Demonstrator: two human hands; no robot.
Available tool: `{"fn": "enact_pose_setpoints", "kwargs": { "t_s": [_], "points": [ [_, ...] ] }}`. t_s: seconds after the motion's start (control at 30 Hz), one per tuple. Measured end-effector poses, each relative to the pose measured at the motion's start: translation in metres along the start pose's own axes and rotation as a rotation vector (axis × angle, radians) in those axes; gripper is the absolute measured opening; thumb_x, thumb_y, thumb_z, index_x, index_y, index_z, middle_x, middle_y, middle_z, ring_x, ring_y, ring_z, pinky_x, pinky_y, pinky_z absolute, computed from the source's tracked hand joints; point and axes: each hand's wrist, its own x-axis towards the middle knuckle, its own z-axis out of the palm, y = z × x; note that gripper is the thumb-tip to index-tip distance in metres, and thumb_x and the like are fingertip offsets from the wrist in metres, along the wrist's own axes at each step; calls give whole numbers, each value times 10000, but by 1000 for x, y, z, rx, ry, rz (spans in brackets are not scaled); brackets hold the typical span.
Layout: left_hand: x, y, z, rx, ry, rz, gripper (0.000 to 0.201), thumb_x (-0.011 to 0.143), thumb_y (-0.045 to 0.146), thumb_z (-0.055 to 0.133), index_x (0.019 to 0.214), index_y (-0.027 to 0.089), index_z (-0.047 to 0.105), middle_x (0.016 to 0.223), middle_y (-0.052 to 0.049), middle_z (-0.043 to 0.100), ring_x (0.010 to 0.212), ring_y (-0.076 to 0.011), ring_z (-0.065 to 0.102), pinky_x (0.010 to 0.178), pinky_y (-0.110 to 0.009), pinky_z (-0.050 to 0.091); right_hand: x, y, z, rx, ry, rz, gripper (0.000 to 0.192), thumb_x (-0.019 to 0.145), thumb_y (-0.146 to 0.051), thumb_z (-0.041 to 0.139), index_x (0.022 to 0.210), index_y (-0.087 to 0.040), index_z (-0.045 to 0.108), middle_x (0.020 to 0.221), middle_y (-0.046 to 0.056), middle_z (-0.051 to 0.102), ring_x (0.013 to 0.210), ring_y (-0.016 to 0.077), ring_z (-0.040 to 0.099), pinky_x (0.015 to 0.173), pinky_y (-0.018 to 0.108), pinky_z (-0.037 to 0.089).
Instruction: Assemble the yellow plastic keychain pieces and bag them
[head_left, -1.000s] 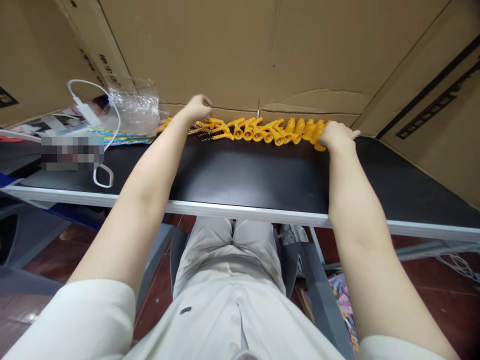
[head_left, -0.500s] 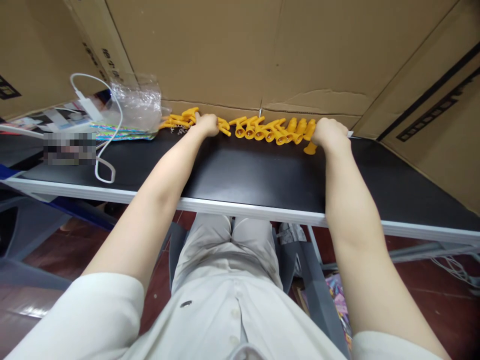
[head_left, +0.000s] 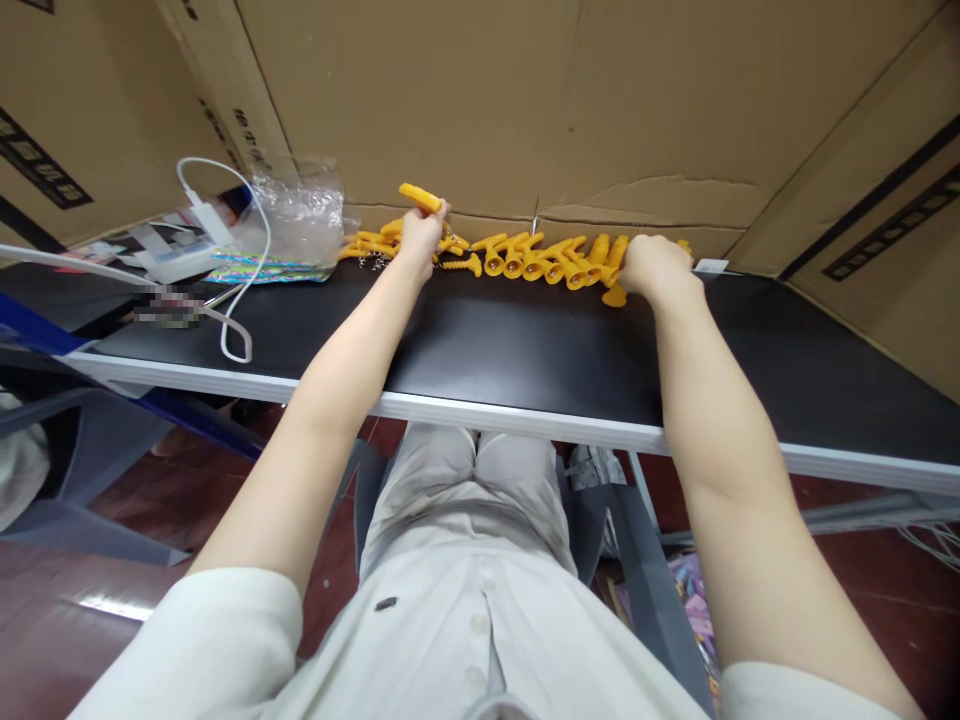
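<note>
At the back of the table my left hand (head_left: pixel 421 240) is closed on a yellow plastic piece (head_left: pixel 420 197), raised above a pile of similar yellow pieces (head_left: pixel 367 243). Thin metal chains (head_left: pixel 373 262) hang among the pile. A row of yellow plastic pieces with round hollow ends (head_left: pixel 532 262) lies in the middle, along the cardboard. My right hand (head_left: pixel 654 265) closes round a yellow plastic piece (head_left: pixel 684 246) at the right end of that row; its tip shows past the fingers. Just left of this hand lies another flared yellow end (head_left: pixel 614 296).
Tall cardboard (head_left: pixel 450 100) walls off the back and right of the black table (head_left: pixel 525 350). At left lie a clear plastic bag (head_left: pixel 296 215), colourful striped packets (head_left: pixel 274 268) and a white cable (head_left: pixel 240 340). A small white tag (head_left: pixel 711 266) sits right of my right hand.
My left hand has lifted a yellow piece up from the pile. My right hand stays at the row's right end. The whole view has shifted slightly.
</note>
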Motion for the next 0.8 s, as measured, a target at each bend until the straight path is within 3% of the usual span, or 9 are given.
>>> {"fn": "enact_pose_setpoints", "kwargs": {
  "t_s": [0.07, 0.17, 0.3, 0.4, 0.53, 0.67, 0.8],
  "points": [
    [-12, 0, 2, -41, -4, -44, 254, 1221, 296, 485, 1223, 175, 708, 1286, -87, 777, 1294, -272, 801, 1044, -434, 613, -8, -5, -10, 3, -97, -7, 385, 1063, -5, 626, 1411, 69, 774, 1400, 375, 734, 1421, 402, 716, 1090, 448, 561],
    [-18, -3, 4, -121, -11, -73, 403, 1214, 506, 489, 1099, 185, 705, 1174, -100, 787, 1142, -240, 831, 891, -330, 616, -10, -7, -13, 89, -140, -86, 354, 1067, -68, 660, 1379, 1, 814, 1427, 314, 750, 1415, 427, 713, 1143, 501, 566],
    [-16, -5, 5, -197, -37, -97, 572, 1158, 713, 461, 1068, 200, 698, 1094, -111, 782, 1018, -232, 813, 746, -296, 559, 7, -6, 11, 273, -116, -203, 395, 962, -104, 796, 1356, -83, 817, 1350, 222, 787, 1362, 420, 734, 1207, 538, 570],
    [-20, -3, 6, -190, -37, -122, 585, 1180, 692, 404, 1113, 191, 700, 1014, -93, 733, 1009, -240, 792, 803, -320, 550, 20, -11, 40, 394, -64, -255, 495, 894, -107, 861, 1383, -119, 782, 1313, 188, 787, 1289, 382, 753, 1192, 500, 582],
    [-27, 4, 8, -218, -8, -121, 541, 1191, 651, 423, 1215, 178, 683, 935, -68, 641, 1019, -248, 768, 829, -316, 539, 24, -22, 68, 501, -100, -313, 580, 866, -152, 897, 1418, -138, 721, 1304, 160, 774, 1260, 359, 751, 1164, 503, 587],
    [-32, 7, 12, -299, -2, -128, 348, 1217, 477, 482, 1285, 182, 654, 973, -58, 667, 1074, -240, 801, 885, -305, 572, 19, -30, 77, 598, -163, -373, 692, 904, -182, 877, 1543, -149, 612, 1389, 169, 765, 1332, 341, 739, 1235, 517, 548],
    [-41, 8, 14, -378, -116, -154, 226, 1155, 324, 656, 1324, 174, 660, 1056, -51, 726, 1138, -233, 822, 1034, -320, 608, 15, -36, 79, 577, -169, -449, 581, 937, -206, 847, 1471, -151, 626, 1430, 190, 752, 1364, 366, 726, 1236, 532, 547]
  ]
}}
